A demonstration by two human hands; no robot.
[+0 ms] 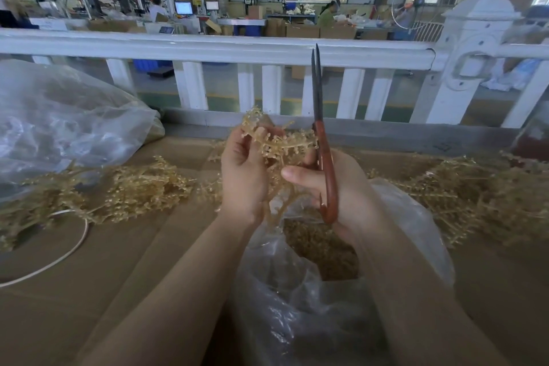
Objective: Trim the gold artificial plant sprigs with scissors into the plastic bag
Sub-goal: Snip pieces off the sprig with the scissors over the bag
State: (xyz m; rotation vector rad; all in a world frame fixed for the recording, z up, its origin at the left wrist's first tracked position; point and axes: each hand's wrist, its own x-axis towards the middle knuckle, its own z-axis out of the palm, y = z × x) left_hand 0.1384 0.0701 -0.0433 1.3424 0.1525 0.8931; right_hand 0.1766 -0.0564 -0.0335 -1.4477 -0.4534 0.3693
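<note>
Currently you're between cuts: left hand (242, 171) grips a gold sprig (277, 144) above the open plastic bag (297, 300), right hand (335, 184) holds the scissors (322, 140) blades-together pointing up, so next tip them down and open onto a stem.

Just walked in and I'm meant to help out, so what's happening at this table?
A person is trimming gold artificial sprigs. The left hand holds one gold sprig above an open plastic bag that already has gold trimmings inside. The right hand grips red-handled scissors, blades closed and pointing up, not cutting at this moment. More sprigs lie in piles on the cardboard on both sides.
</note>
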